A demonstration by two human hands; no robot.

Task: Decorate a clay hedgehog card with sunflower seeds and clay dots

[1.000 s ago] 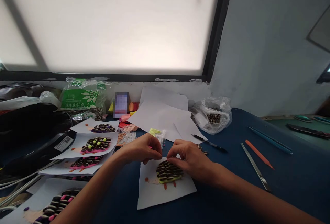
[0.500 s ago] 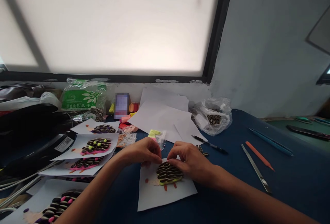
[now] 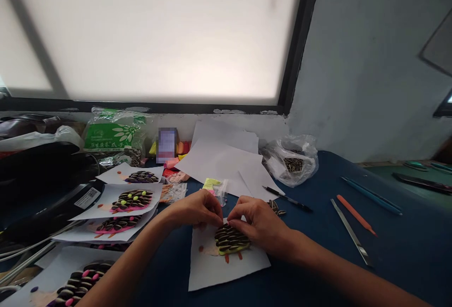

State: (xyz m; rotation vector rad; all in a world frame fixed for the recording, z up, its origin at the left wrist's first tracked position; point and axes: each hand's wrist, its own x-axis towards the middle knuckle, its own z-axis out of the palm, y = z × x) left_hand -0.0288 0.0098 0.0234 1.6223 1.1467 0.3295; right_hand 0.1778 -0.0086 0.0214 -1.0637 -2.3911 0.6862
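Observation:
A white paper sheet [image 3: 208, 276] lies in front of me with a hedgehog picture on it, its back made of striped sunflower seeds [image 3: 231, 240] over a yellow-green clay base. At the top edge of the seeds, my left hand [image 3: 204, 209] has its fingers pinched together. My right hand [image 3: 257, 220] meets it from the other side, thumb and index finger pressed together just above the seeds. Whatever is between the fingertips of either hand is too small to make out. A few loose sunflower seeds [image 3: 277, 209] lie behind my right hand.
Finished-looking hedgehog sheets [image 3: 86, 210] overlap at the left. Behind my hands are a small bag of yellow clay [image 3: 212, 184], blank paper [image 3: 226, 156] and a plastic bag of seeds [image 3: 293, 163]. A pen [image 3: 289, 198], metal blade [image 3: 351, 231], orange tool [image 3: 356, 215] and blue tweezers [image 3: 370, 195] lie right.
My right hand has shifted very slightly left, bringing its fingertips a little closer to my left hand. The sheet and other things stay put.

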